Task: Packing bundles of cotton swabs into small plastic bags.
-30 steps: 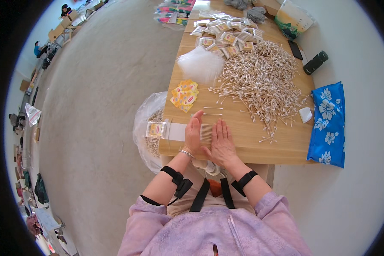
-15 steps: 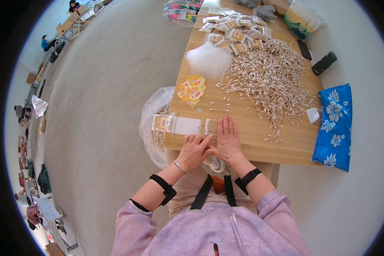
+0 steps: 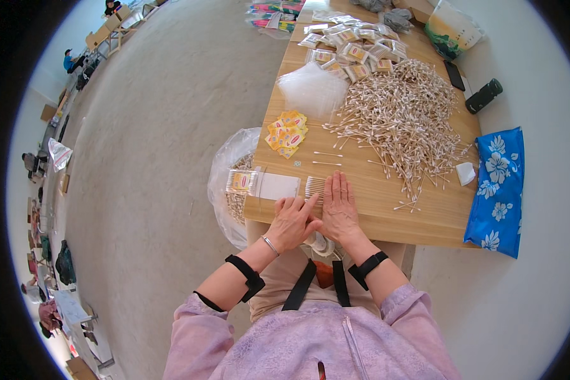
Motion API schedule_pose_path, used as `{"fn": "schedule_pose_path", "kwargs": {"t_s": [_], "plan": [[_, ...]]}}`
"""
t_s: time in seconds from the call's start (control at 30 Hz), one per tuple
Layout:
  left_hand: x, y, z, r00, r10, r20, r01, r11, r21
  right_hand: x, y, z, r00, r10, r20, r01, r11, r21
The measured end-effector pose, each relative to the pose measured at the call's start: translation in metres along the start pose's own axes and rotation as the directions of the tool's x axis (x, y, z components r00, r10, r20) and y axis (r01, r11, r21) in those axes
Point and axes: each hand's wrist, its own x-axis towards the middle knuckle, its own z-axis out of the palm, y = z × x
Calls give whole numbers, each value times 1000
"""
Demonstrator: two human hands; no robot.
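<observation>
A short row of cotton swabs [image 3: 315, 188] lies side by side at the table's near edge. My right hand [image 3: 340, 212] rests flat along the row's right side, fingers stretched and held together. From the lower left comes my left hand [image 3: 290, 223], its index finger stretched to the near end of the swabs and its other fingers loosely bent; it is open. Just left of the row lies a white card [image 3: 279, 187], beside a clear packet of swabs [image 3: 241, 182] with a yellow label, which reaches over the table's left edge.
A large heap of loose swabs [image 3: 402, 117] covers the table's middle right. Behind are filled packets [image 3: 354, 52] and clear bags [image 3: 310, 88]. Yellow labels [image 3: 287, 134] lie at left. A blue floral pouch [image 3: 497, 190] sits at the right edge; a plastic sack [image 3: 225, 149] stands below left.
My left index finger has shifted slightly away from me along the swabs. My right hand stays flat beside the row. The whole view has shifted slightly.
</observation>
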Motion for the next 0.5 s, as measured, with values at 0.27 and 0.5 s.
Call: {"fn": "schedule_pose_path", "kwargs": {"t_s": [0.27, 0.5], "plan": [[2, -3, 0, 1000, 20, 20, -20, 1000, -6, 0, 0, 1, 1000, -9, -26, 8, 999, -32], [11, 1, 0, 1000, -22, 3, 22, 1000, -13, -1, 3, 4, 999, -17, -41, 16, 999, -37]]}}
